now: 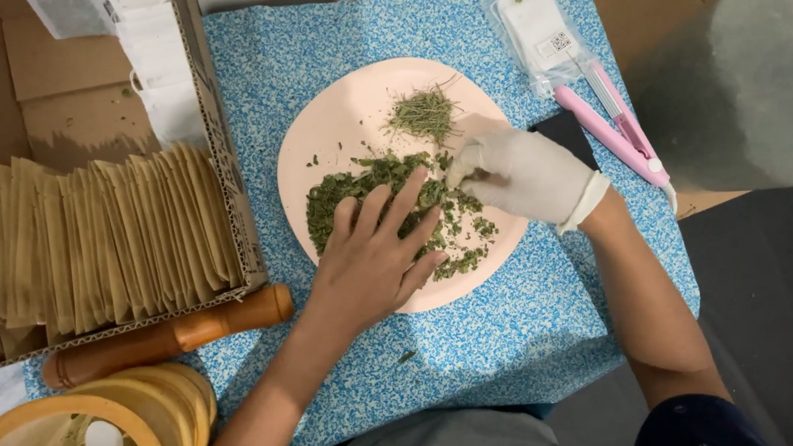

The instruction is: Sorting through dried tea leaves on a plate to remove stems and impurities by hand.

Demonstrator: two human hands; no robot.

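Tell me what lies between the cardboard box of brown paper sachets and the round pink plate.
In the head view, only bare blue speckled cloth separates the cardboard box from the pink plate.

A plate [325,131] of herbs [352,190] lies between a box [228,163] and a sealer [622,130].

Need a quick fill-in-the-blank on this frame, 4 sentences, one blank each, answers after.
1. The green dried leaves lie on a round ____ plate.
2. Only the right hand wears a white ____.
3. The left hand rests flat on the leaves, and it is ____.
4. The brown paper packets stand in a cardboard ____ left of the plate.

Missing words: pink; glove; bare; box
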